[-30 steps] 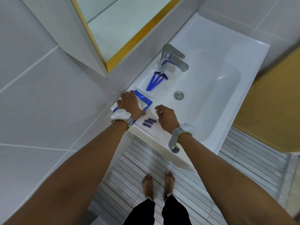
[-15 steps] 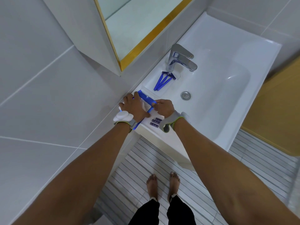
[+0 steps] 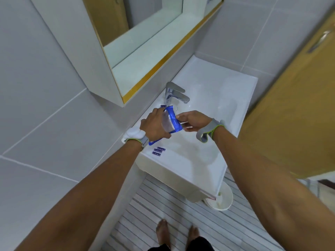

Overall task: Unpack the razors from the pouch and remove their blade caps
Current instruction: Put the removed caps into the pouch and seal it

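A blue-edged clear pouch (image 3: 171, 121) is lifted off the sink ledge, held between both hands. My left hand (image 3: 154, 126) grips its left side from above. My right hand (image 3: 193, 121) pinches its right edge. Three small dark blade caps (image 3: 159, 151) lie in a row on the white sink ledge (image 3: 168, 160), just below my left wrist. The razors beside the tap are hidden behind the pouch and hands.
A chrome tap (image 3: 175, 93) stands behind the pouch. The white basin (image 3: 213, 113) is at the right. A mirror cabinet (image 3: 145, 51) hangs above left. A wooden door (image 3: 293, 105) is to the right; a white bin (image 3: 222, 200) sits under the sink.
The pouch was lying on the ledge under my left hand; both hands have now picked it up and raised it toward the tap. The camera view has tilted upward.
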`<action>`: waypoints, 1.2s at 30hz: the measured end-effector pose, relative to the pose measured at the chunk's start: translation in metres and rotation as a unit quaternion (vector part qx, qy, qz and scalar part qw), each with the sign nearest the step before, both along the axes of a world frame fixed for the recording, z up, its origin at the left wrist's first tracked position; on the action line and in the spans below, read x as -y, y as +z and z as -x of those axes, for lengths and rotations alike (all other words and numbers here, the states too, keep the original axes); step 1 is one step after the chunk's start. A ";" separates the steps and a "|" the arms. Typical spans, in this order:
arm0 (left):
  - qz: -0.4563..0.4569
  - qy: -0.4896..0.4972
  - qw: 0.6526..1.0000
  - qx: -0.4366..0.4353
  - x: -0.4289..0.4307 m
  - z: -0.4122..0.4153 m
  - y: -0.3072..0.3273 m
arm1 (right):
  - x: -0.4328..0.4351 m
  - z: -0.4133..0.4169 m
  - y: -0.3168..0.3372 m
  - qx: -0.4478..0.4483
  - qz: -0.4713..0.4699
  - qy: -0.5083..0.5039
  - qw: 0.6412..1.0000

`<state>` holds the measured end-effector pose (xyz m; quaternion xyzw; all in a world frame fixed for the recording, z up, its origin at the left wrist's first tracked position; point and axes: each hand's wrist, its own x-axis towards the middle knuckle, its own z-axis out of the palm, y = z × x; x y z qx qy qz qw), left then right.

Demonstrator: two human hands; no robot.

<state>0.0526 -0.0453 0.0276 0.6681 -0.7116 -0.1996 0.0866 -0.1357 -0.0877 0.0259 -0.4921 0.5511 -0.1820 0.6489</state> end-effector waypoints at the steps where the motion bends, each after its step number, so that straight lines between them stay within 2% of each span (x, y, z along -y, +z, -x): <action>1: 0.012 -0.019 1.000 -0.016 0.002 0.007 0.005 | 0.001 0.012 0.009 0.002 0.003 0.005 1.000; 5: 0.045 -0.046 0.996 -0.065 0.011 0.035 0.025 | 0.001 0.045 0.036 0.034 0.006 0.008 0.999; 10: 0.046 -0.068 0.996 -0.033 0.018 0.071 0.043 | -0.002 0.077 0.053 0.060 0.039 -0.008 0.997; 13: 0.008 -0.087 0.996 -0.035 0.025 0.082 0.051 | -0.003 0.102 0.057 0.011 0.111 -0.033 0.993; 16: -0.068 -0.024 0.981 -0.180 0.031 0.084 0.065 | -0.004 0.112 0.061 -0.045 0.173 -0.035 0.983; 18: -0.068 0.040 0.958 -0.274 0.028 0.100 0.076 | -0.011 0.119 0.065 -0.066 0.204 -0.026 0.976; 20: -0.056 0.081 0.943 -0.317 0.025 0.118 0.089 | -0.013 0.120 0.070 -0.087 0.238 -0.005 0.967; 28: -0.076 0.085 0.962 -0.247 0.028 0.139 0.113 | -0.008 0.116 0.079 -0.125 0.344 0.016 0.931; 33: -0.045 0.087 0.966 -0.240 0.028 0.139 0.114 | -0.013 0.105 0.082 -0.134 0.355 0.000 0.925; 36: -0.016 0.074 0.978 -0.196 0.029 0.137 0.116 | -0.012 0.103 0.091 -0.174 0.377 0.019 0.910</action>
